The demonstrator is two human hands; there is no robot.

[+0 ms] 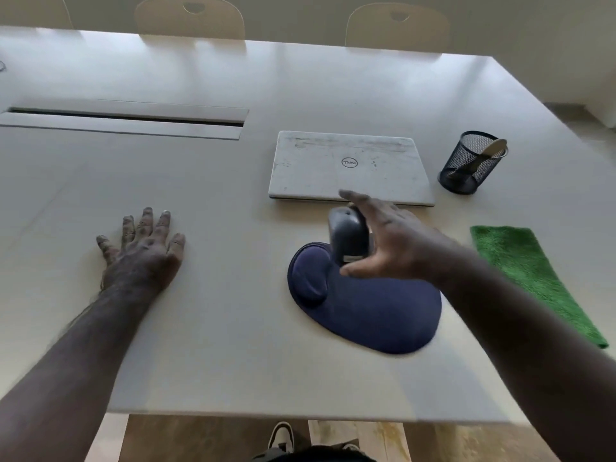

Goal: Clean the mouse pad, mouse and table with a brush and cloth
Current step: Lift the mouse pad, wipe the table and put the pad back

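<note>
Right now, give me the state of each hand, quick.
Left hand: open, fingers spread flat on the white table.
Right hand: holding the grey computer mouse above the dark blue padded mouse pad.

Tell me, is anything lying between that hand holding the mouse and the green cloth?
Nothing visible does. The right hand holds the mouse above the mouse pad, and only bare table shows between it and the green cloth to its right.
</note>
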